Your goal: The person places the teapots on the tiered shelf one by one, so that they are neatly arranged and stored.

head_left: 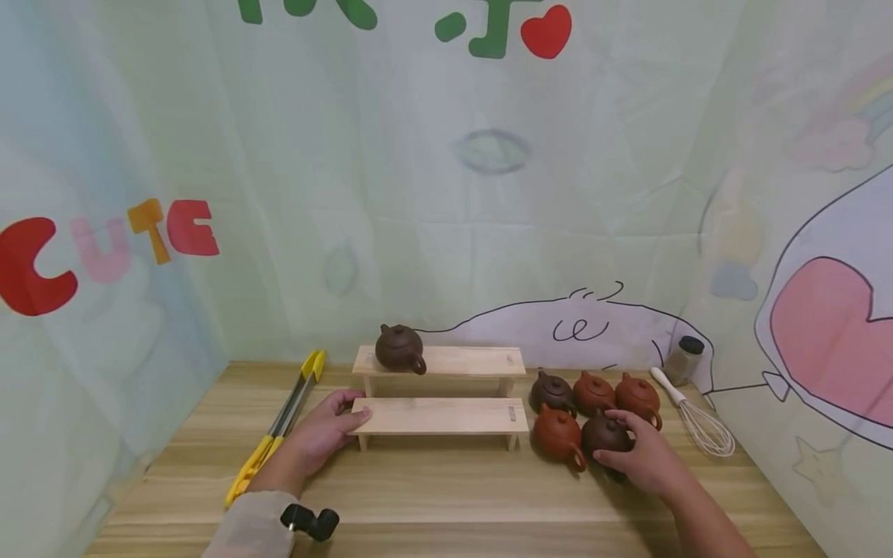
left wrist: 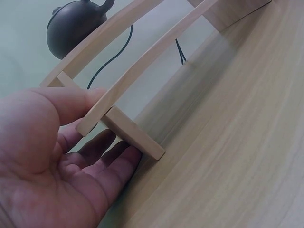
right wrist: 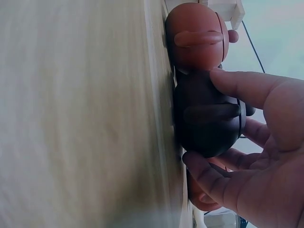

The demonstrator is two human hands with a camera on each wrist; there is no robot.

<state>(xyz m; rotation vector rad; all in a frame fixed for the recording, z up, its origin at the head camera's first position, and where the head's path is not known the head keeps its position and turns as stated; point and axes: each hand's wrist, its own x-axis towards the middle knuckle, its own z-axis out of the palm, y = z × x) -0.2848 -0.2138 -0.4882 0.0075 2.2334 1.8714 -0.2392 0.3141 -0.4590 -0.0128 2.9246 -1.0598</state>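
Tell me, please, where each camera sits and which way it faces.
Head: worn on the head, facing forward and down at the left hand and right hand; forearms show too.
Left wrist: worn there, facing the left hand's grip on the long, pale wooden front stand; its palm side shows.
Right wrist: worn there, facing the right hand around a dark-brown, round clay teapot; its fingers show.
Shared: head and right wrist both show that teapot.

I count six teapots (head_left: 399,349): three dark ones (head_left: 549,394) and three red ones (head_left: 556,435). I have two little wooden stands (head_left: 439,417), one near and one far. On the left I see one pair of tongs (head_left: 286,417); on the right, one whisk (head_left: 682,401) and one jar (head_left: 682,364).
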